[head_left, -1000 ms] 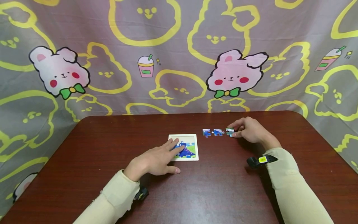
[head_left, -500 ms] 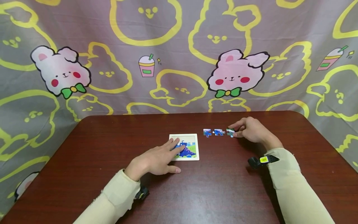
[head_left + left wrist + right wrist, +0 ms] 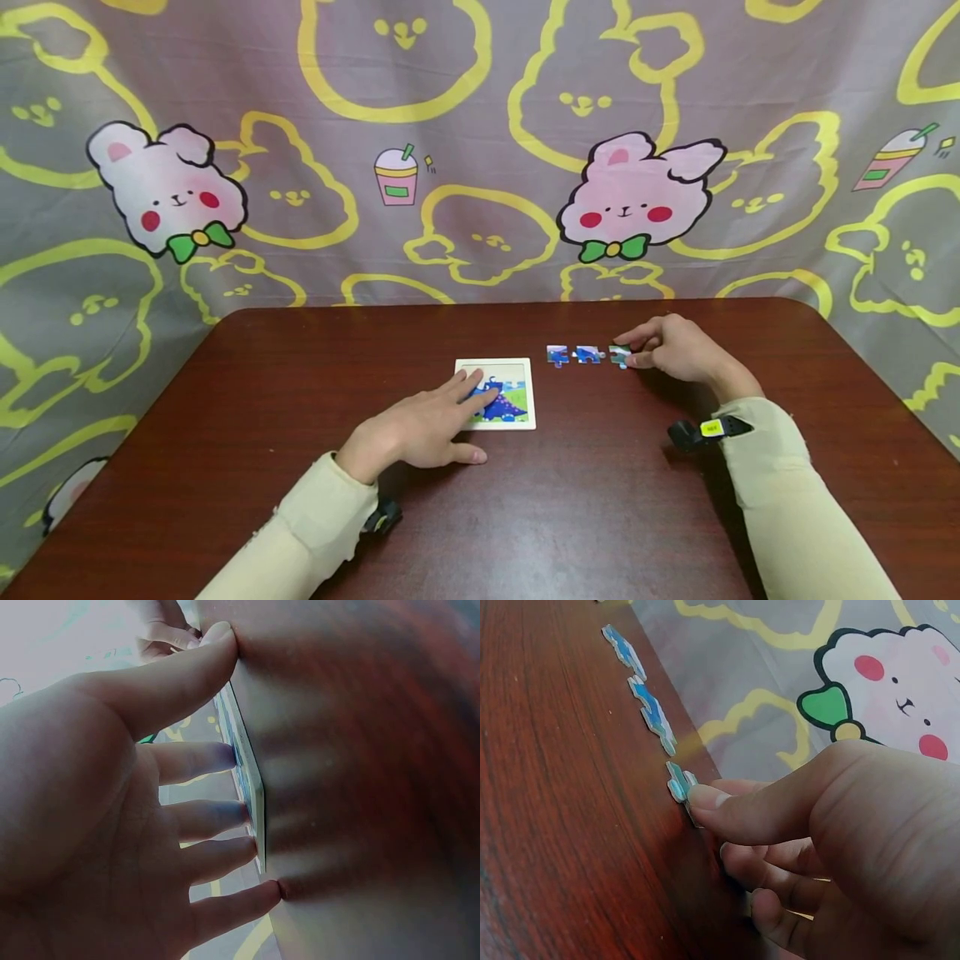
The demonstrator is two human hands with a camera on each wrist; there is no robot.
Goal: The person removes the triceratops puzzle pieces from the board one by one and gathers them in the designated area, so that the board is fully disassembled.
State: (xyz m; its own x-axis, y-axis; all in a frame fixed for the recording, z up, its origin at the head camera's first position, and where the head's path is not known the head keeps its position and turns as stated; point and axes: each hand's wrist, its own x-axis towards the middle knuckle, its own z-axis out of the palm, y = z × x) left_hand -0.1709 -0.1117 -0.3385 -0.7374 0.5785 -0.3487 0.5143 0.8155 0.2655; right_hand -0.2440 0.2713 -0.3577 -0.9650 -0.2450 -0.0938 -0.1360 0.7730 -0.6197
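My left hand [image 3: 423, 423] rests with fingers spread on a white-framed jigsaw puzzle [image 3: 533, 408], which shows a blue dinosaur on green. In the left wrist view its fingertips touch the frame's [image 3: 259, 796] surface and edge, while the little finger lies past it on the table. My right hand [image 3: 678, 350] pinches a green and light-blue jigsaw piece [image 3: 676, 786] between thumb and forefinger, low over the table. Two blue pieces lie in a row left of it, the middle piece [image 3: 588, 354] and the left piece [image 3: 557, 355]. The fingers hide part of the pinched piece.
The dark brown wooden table [image 3: 570, 508] reaches back to a patterned cloth [image 3: 480, 150] hanging behind its far edge. The loose pieces lie to the right of the puzzle frame, toward the back of the table.
The head view has shifted slightly. Both hands keep their places, the left on the puzzle and the right at the rightmost piece.
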